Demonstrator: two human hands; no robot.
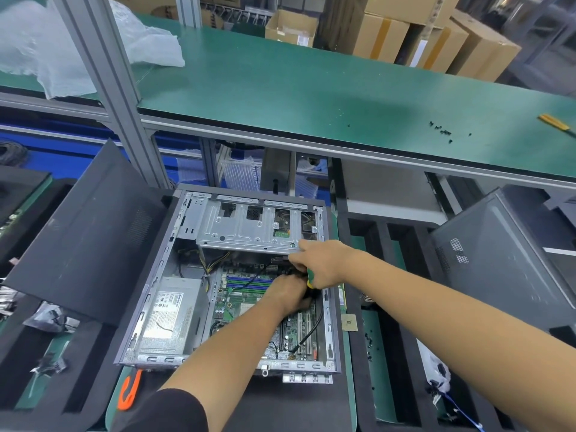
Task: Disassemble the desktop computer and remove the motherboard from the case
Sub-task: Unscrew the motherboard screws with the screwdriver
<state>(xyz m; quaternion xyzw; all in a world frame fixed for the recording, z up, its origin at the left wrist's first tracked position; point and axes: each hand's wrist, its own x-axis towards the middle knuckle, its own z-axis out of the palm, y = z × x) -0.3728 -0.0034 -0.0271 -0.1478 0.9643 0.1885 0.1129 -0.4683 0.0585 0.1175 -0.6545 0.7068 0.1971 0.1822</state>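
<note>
The open case (pixel 328 310) lies on its side before you, side panel off, with the motherboard (pixel 246 302) still seated on its floor beside the power supply (pixel 170 313). You seem to be at the unfastening stage near the board's upper right corner. Your right hand (pixel 321 265) grips a green-and-yellow screwdriver (pixel 310 277); your left hand (pixel 291 291) curls around dark cabling (pixel 313 330) beneath it. Next, free that connection before lifting anything.

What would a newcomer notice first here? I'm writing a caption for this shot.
The open computer case at centre, its green motherboard exposed beside a grey power supply. Both hands meet over the board: the right hand grips a green-and-yellow tool handle, the left hand just below it.
</note>
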